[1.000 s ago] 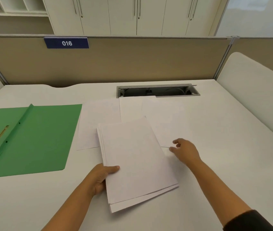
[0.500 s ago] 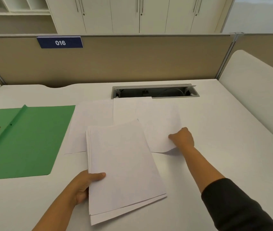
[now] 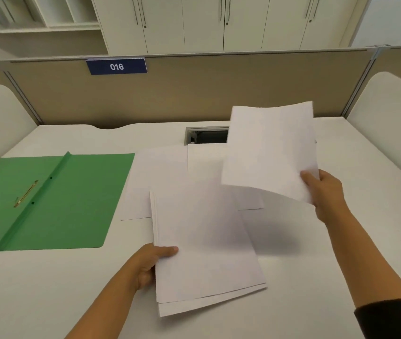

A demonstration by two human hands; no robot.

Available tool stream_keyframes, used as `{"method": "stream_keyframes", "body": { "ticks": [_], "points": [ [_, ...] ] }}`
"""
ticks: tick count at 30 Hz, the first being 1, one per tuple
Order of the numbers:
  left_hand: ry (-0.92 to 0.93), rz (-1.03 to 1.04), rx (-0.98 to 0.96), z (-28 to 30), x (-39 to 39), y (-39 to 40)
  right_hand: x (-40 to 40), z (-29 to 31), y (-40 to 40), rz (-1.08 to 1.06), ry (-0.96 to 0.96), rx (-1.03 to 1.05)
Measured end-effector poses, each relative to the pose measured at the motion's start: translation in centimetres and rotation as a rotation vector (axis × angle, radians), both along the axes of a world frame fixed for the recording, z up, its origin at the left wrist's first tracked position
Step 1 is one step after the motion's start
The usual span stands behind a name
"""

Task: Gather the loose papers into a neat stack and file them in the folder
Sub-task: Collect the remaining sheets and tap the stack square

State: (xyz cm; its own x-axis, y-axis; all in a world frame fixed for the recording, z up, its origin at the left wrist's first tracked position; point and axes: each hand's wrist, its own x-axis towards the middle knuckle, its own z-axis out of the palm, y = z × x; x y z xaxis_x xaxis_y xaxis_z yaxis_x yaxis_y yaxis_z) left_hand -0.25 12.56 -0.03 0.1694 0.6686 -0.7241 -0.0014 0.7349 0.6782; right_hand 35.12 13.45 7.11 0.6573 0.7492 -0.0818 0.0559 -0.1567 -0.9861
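Observation:
My left hand (image 3: pixel 149 264) grips the left edge of a small stack of white papers (image 3: pixel 206 248) just above the desk, thumb on top. My right hand (image 3: pixel 326 192) pinches the lower right corner of a single white sheet (image 3: pixel 270 150), lifted off the desk and curling above the stack's far right. Two more loose sheets lie flat behind the stack: one at the left (image 3: pixel 153 182), one in the middle (image 3: pixel 204 165), both partly covered. The green folder (image 3: pixel 72 204) lies open at the left, with a brass fastener (image 3: pixel 25 194) beside its spine.
The white desk (image 3: pixel 316 265) ends at a tan partition (image 3: pixel 206 94) carrying a blue "016" sign (image 3: pixel 116 66). A cable slot (image 3: pixel 206 135) opens at the back, partly hidden by the lifted sheet. White curved side panels stand left and right.
My right hand has pinched the rightmost sheet and lifted it off the desk, up and to the right. My left hand keeps its hold on the stack.

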Motion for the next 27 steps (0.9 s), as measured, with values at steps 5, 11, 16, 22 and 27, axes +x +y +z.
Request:
{"method": "stream_keyframes", "body": {
  "ticks": [5, 11, 16, 22, 27],
  "points": [
    [-0.148, 0.085, -0.018, 0.4, -0.5, 0.4, -4.6, -2.3, -3.1, 0.229, -0.016, -0.184],
    [-0.245, 0.079, -0.065, 0.3, -0.8, 0.4, -9.2, -4.8, -5.4, 0.370, -0.119, -0.396],
    [-0.113, -0.022, 0.000, 0.1, -0.5, 0.0, -12.4, -6.0, -5.9, 0.460, -0.370, -0.546],
    [0.090, -0.020, 0.296, 0.2, -0.4, -0.8, -12.8, -5.9, -5.5, 0.293, -0.464, -0.567],
    [0.123, -0.105, 0.631, 3.8, -1.4, 0.2, -12.4, -3.7, -4.9, 0.415, 0.119, -0.211]
  ]
}}
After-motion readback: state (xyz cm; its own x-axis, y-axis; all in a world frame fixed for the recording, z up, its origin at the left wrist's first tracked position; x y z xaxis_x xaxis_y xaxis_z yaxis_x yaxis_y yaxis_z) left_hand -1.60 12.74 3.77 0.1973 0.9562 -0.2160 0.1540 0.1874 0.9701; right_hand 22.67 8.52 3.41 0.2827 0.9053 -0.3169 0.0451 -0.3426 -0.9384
